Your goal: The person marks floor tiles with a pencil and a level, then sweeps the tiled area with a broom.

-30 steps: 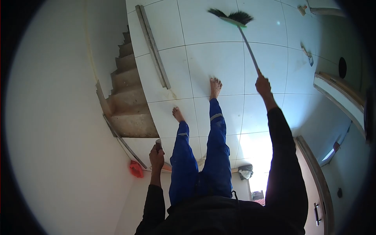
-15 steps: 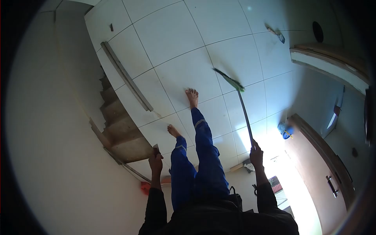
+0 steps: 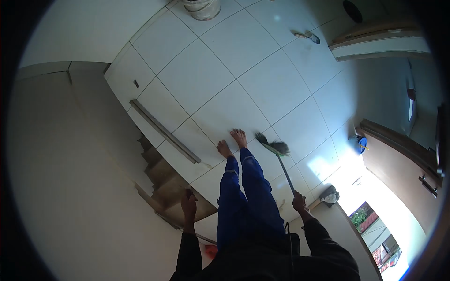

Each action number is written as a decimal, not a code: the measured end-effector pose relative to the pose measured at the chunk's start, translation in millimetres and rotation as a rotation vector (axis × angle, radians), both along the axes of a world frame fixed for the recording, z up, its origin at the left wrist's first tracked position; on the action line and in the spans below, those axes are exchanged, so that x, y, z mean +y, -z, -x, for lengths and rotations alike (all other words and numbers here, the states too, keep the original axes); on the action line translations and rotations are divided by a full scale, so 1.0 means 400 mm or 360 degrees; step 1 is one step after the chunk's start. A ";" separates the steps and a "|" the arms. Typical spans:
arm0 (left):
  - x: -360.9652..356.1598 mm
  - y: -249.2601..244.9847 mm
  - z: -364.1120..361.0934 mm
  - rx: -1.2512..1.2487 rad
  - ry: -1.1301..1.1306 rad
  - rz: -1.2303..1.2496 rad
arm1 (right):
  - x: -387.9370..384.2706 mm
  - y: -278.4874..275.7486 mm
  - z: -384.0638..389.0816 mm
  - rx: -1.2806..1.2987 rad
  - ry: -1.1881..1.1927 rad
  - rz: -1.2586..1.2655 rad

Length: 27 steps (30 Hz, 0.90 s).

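Observation:
My right hand (image 3: pixel 300 202) is wrapped around the grey handle of a broom (image 3: pixel 286 173). Its head has a green base and dark bristles (image 3: pixel 269 143), which sit on the white tiles just right of my bare feet (image 3: pixel 238 138). To the left, my left hand (image 3: pixel 189 206) is closed on a small flat dark object (image 3: pixel 189 193), held up over the edge of the stairs; its kind does not show clearly.
Brown steps (image 3: pixel 168 182) descend at the left beside the floor edge. A long narrow bar (image 3: pixel 164 131) lies along that edge, near a small dark piece (image 3: pixel 136 83). A trowel (image 3: pixel 307 36), a white bucket (image 3: pixel 204 10) and a blue-topped container (image 3: pixel 360 144) stand or lie farther around.
The broom head has swung nearer to my feet, its bristles now splayed out. My feet have come closer together. The view has turned, bringing the white bucket into sight.

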<state>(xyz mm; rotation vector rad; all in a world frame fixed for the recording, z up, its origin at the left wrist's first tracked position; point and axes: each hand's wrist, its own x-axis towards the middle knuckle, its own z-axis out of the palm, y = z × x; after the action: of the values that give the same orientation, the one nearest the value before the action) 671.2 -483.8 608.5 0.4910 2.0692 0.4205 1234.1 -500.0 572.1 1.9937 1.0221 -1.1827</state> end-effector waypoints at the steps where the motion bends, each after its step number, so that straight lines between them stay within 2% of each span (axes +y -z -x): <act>1: -0.019 0.011 0.005 0.0027 0.0135 0.0107 | -0.058 -0.067 -0.002 0.0002 0.0086 0.0004; 3: -0.025 0.054 -0.008 0.0051 0.0243 0.0148 | -0.142 -0.182 0.001 -0.0065 0.0253 -0.0087; 4: -0.054 0.051 -0.014 0.0016 0.0113 0.0228 | -0.159 -0.233 0.009 -0.0105 0.0330 -0.0140; 5: -0.059 0.044 -0.016 -0.0011 -0.0008 0.0313 | -0.206 -0.216 -0.006 -0.0090 0.0406 -0.0290; 6: -0.050 0.030 -0.030 0.0000 0.0004 0.0306 | -0.165 -0.224 0.009 -0.0080 0.0421 -0.0295; 8: -0.024 0.005 -0.069 0.0051 0.0153 0.0530 | -0.057 -0.207 0.024 -0.0200 0.0485 -0.0530; 10: 0.003 0.005 -0.079 0.0066 0.0262 0.0570 | 0.089 -0.098 -0.025 -0.0226 0.0470 -0.0759; 11: 0.032 0.004 -0.080 0.0080 0.0441 0.0413 | 0.142 -0.002 -0.073 -0.0269 0.0218 -0.1204; 13: 0.104 0.023 -0.068 0.0115 0.0637 0.0246 | 0.410 0.037 -0.139 -0.0311 0.0379 -0.1134; 14: 0.143 0.039 -0.049 0.0114 0.0466 0.0335 | 0.538 0.068 -0.185 -0.0319 0.0437 -0.1039; 15: 0.208 0.036 -0.053 0.0113 0.0293 0.0425 | 0.654 0.111 -0.234 -0.0310 0.0444 -0.1113; 16: 0.280 0.029 -0.065 0.0131 0.0306 0.0432 | 0.778 0.156 -0.282 -0.0326 0.0455 -0.1074; 18: 0.466 -0.038 -0.144 0.0412 0.0347 0.0463 | 0.995 0.243 -0.362 -0.0430 0.0478 -0.1065; 19: 0.500 -0.015 -0.163 0.0326 0.0093 0.0403 | 1.100 0.258 -0.388 -0.0408 0.0525 -0.1089; 20: 0.556 -0.027 -0.200 0.0348 0.0114 0.0443 | 1.190 0.258 -0.406 -0.0428 0.0548 -0.1066; 22: 0.684 -0.054 -0.317 0.0306 0.0471 0.0509 | 1.312 0.292 -0.457 -0.0427 0.0567 -0.1059; 23: 0.731 -0.065 -0.364 0.0258 0.0533 0.0396 | 1.356 0.315 -0.480 -0.0443 0.0580 -0.0990; 27: 0.866 -0.054 -0.522 0.0135 0.0440 0.0212 | 1.497 0.411 -0.544 -0.0439 0.0620 -0.0945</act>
<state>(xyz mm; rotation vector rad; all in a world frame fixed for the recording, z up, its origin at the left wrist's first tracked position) 880.1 -137.6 629.9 0.7130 2.0559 0.0997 1451.7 98.7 407.5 2.8310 0.9366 -0.7958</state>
